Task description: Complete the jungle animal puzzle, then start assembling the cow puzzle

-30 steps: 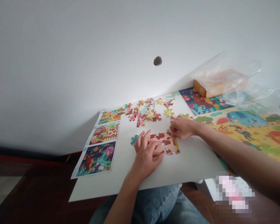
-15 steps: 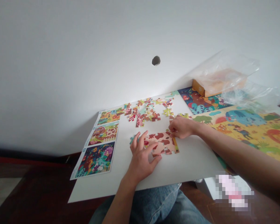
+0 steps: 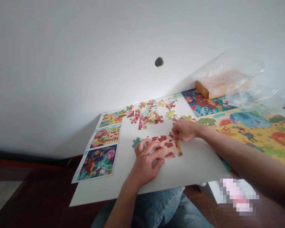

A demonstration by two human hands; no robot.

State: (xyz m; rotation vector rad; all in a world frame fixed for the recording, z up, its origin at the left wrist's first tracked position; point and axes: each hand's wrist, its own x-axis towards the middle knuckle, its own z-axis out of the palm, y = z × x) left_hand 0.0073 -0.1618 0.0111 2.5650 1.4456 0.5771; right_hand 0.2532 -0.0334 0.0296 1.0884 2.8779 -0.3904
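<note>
A joined patch of jigsaw puzzle [image 3: 170, 146], pink with brown cow spots and a yellow strip at its right end, lies on the white board [image 3: 178, 172]. My left hand [image 3: 146, 160] rests over its left part, fingers spread and bent, hiding some of it. A teal puzzle piece [image 3: 136, 142] shows just beyond those fingertips. At the patch's upper right corner my right hand [image 3: 184, 129] is closed in a pinch on a small puzzle piece [image 3: 171, 134], mostly hidden by the fingers. More loose puzzle pieces [image 3: 152, 115] are heaped further back.
A sheet of printed pictures [image 3: 117, 148] lies along the board's left side. To the right are a finished animal puzzle [image 3: 256, 129], a dark puzzle [image 3: 197, 100], an orange box [image 3: 202, 89] and a clear plastic bag [image 3: 242, 65]. The wall [image 3: 85, 63] stands close behind.
My left hand's fingers have lowered and curled to the right over the patch, uncovering more of the teal piece. My right hand stays at the upper right corner.
</note>
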